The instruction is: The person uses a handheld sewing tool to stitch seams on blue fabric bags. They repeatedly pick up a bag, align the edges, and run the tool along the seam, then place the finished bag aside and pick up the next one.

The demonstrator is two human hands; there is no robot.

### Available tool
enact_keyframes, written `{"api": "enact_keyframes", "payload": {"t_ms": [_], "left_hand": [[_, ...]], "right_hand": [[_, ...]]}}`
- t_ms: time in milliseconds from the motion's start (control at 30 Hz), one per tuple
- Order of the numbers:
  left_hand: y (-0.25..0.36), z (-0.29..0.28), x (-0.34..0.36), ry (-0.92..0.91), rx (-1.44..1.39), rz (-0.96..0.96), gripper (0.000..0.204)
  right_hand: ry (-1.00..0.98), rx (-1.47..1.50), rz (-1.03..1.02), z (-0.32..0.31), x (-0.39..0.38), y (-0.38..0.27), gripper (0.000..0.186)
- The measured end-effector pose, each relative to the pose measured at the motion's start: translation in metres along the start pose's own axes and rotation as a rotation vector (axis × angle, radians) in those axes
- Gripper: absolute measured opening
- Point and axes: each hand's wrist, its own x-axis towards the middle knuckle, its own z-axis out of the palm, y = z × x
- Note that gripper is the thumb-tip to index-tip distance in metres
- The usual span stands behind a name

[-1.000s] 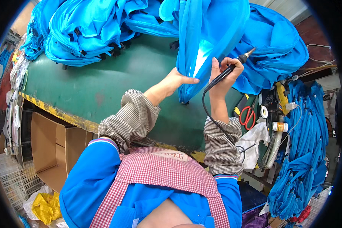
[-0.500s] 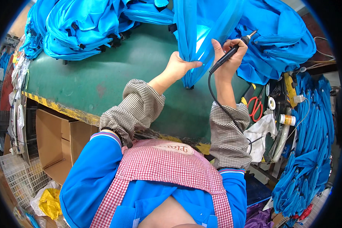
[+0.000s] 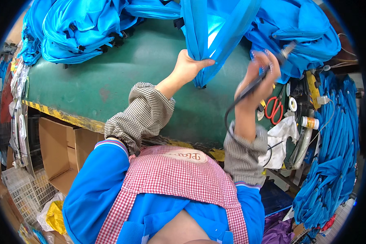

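Note:
My left hand grips the lower edge of a bright blue fabric bag that hangs over the green table. My right hand holds a black pen-shaped corded tool, its tip pointing up and to the right, close to the blue fabric. The tool's black cable loops down along my right forearm. The right hand is blurred by motion.
Heaps of blue fabric bags lie at the table's back left and back right. Red-handled scissors, tape rolls and a small bottle sit at the right. More blue bags hang at the right. A cardboard box stands under the table.
Both hands have lifted farther up the table with the blue bag. The right hand has drawn the tool to the right, away from the left hand.

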Motion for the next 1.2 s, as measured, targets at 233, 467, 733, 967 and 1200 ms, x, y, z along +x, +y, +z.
{"api": "enact_keyframes", "payload": {"t_ms": [233,467,733,967,1200], "left_hand": [[0.005,0.004,0.005,-0.006,0.008,0.024,0.023],[0.004,0.001,0.009,-0.066,0.051,-0.033,0.035],[0.000,-0.001,0.011,-0.120,0.096,-0.017,0.031],[0.037,-0.003,0.012,-0.097,0.060,0.147,0.044],[0.040,0.002,0.014,-0.178,0.021,0.119,0.056]], "right_hand": [[-0.224,0.042,-0.135,-0.043,-0.064,-0.018,0.007],[-0.289,-0.006,-0.218,-0.033,-0.068,-0.012,0.007],[-0.292,0.052,-0.132,-0.042,-0.053,-0.023,0.005],[-0.182,0.406,0.610,0.006,-0.080,0.011,0.060],[0.097,0.512,0.745,0.032,-0.087,0.012,0.061]]}}
